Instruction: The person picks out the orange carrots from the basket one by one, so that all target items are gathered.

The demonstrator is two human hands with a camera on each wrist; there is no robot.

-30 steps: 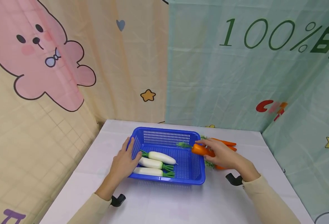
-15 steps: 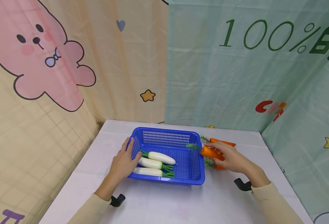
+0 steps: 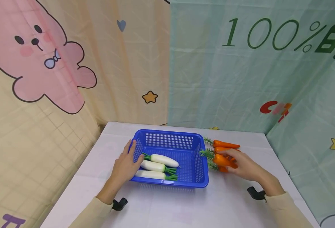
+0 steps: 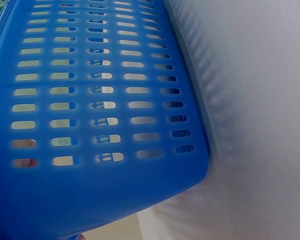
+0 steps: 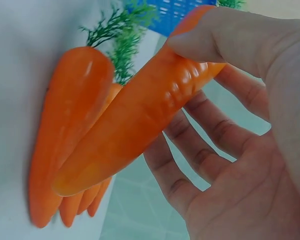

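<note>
My right hand (image 3: 245, 164) pinches an orange carrot (image 5: 135, 120) between thumb and fingers. The held carrot's green leafy top points left toward the basket's right rim. Close by it lie several more carrots (image 3: 226, 144) on the table, partly hidden by the hand. My left hand (image 3: 126, 164) rests at the left rim of a blue plastic basket (image 3: 167, 131), its fingers extended and its thumb over the inside. Three white radishes (image 3: 164, 160) with green stems lie in the basket's left half. In the left wrist view the slotted basket wall (image 4: 90, 190) fills much of the frame.
A white cloth covers the table (image 3: 167, 209). Behind and beside the table hang printed curtains (image 3: 218, 79). The carrots lie just right of the basket, their leafy tops near its right wall.
My right hand has moved to the right with the carrot, from over the basket's right rim to among the other carrots. The left hand, basket and radishes have stayed put.
</note>
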